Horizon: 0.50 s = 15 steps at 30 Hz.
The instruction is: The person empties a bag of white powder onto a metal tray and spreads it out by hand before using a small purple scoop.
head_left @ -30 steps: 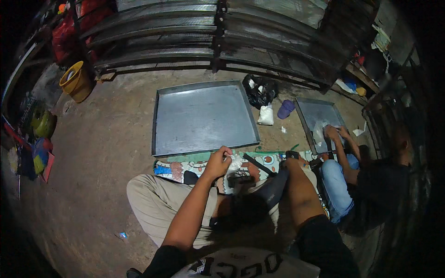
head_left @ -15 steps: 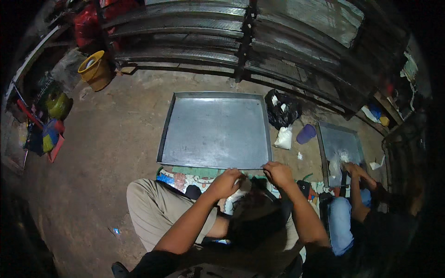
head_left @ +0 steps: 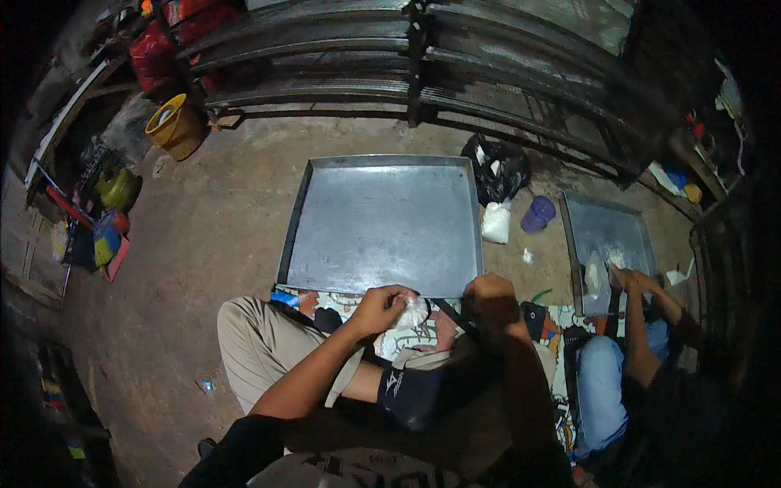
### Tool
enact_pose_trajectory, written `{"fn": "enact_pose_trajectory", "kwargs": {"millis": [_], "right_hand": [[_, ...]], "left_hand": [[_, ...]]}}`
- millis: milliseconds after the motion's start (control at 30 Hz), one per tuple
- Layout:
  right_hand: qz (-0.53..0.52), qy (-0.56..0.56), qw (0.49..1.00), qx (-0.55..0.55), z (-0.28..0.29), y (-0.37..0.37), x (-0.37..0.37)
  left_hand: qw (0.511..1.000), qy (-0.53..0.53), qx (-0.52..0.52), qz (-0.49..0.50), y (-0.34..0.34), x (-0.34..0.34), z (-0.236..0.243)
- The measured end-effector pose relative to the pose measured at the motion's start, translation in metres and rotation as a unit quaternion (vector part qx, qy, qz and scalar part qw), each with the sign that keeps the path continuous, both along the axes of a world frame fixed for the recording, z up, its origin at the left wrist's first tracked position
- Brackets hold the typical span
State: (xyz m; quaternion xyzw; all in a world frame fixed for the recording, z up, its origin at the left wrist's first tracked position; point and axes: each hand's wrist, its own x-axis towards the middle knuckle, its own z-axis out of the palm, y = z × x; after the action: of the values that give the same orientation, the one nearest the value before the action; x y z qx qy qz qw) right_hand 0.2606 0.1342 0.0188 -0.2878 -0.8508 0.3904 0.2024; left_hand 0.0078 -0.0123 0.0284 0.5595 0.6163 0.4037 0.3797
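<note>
My left hand (head_left: 381,311) is closed on a small clear plastic bag of white stuff (head_left: 414,312), just below the near edge of a large shallow metal tray (head_left: 382,224). My right hand (head_left: 492,298) is curled at the tray's near right corner. Its fingers face away and shadow covers it, so whatever it may hold is hidden. The tray's wide grey bottom shows bare. My legs are folded on a patterned mat (head_left: 411,342) in front of it.
A bag of white stuff (head_left: 496,223), a purple cup (head_left: 538,214) and a black plastic bag (head_left: 496,169) stand right of the tray. Farther right, a co-worker's hands (head_left: 634,281) work over a smaller tray (head_left: 610,220). Slatted racks (head_left: 309,89) and a yellow bucket (head_left: 176,130) are behind.
My left hand has come slightly left and nearer, the small bag now plainly showing at its fingers. My right hand has curled in at the tray corner. The view has shifted slightly.
</note>
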Motion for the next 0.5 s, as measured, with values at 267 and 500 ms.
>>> {"fn": "enact_pose_trajectory", "kwargs": {"millis": [267, 500], "right_hand": [[-0.097, -0.069, 0.982, -0.15, 0.027, 0.026, 0.053], [-0.37, -0.111, 0.918, -0.094, -0.014, 0.0, 0.207]], "left_hand": [[0.999, -0.035, 0.027, 0.022, -0.005, -0.004, -0.029], [0.989, 0.108, 0.098, 0.008, 0.003, 0.006, -0.018]]}}
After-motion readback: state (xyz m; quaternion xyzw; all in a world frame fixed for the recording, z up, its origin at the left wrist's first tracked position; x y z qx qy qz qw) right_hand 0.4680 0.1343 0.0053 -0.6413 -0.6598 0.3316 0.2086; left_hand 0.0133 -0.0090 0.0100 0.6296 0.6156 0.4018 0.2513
